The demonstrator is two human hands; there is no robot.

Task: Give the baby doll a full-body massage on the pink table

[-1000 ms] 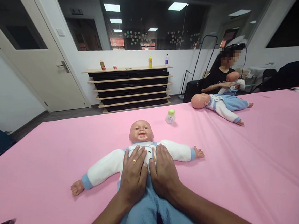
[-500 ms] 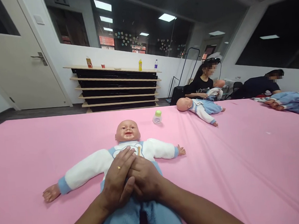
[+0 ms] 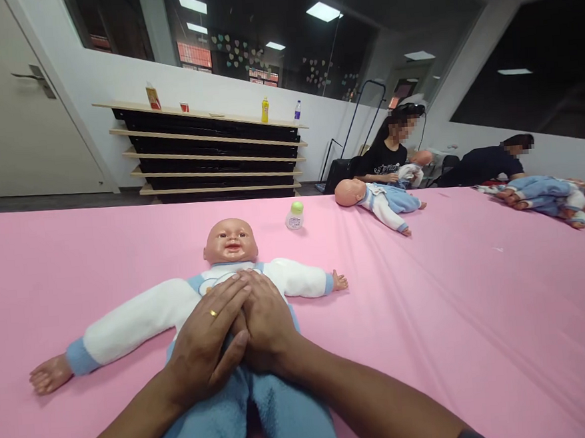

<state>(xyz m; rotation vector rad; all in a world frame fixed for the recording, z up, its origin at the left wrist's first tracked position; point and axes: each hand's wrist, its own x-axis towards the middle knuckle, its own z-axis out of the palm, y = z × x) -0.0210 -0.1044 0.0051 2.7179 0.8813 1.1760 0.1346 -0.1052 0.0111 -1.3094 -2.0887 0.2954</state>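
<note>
A baby doll [image 3: 231, 242] lies on its back, arms spread, in a white top with blue cuffs and blue trousers. My left hand [image 3: 205, 338], with a gold ring, rests flat on the front of its top, fingers stretched forward. Beside it, my right hand [image 3: 266, 314] also lies on the doll's front with its fingers extended. The two hands touch, and the left fingers partly cover the right hand. Both palms are hidden, as is the doll's belly under them. Beyond the doll's head stands a small clear bottle with a green cap [image 3: 295, 217].
Pink cloth [image 3: 430, 329] covers the table. A second doll [image 3: 379, 203] lies at the back right, and several dolls [image 3: 551, 197] are heaped at far right. Two people sit behind the table; one person [image 3: 388, 152] holds a doll. Stacked tables [image 3: 207, 141] stand by the wall.
The view has turned slightly, so the doll and background sit further left and higher. My right hand's fingers now lie straighter alongside the left ones. Both hands stay on the doll's front.
</note>
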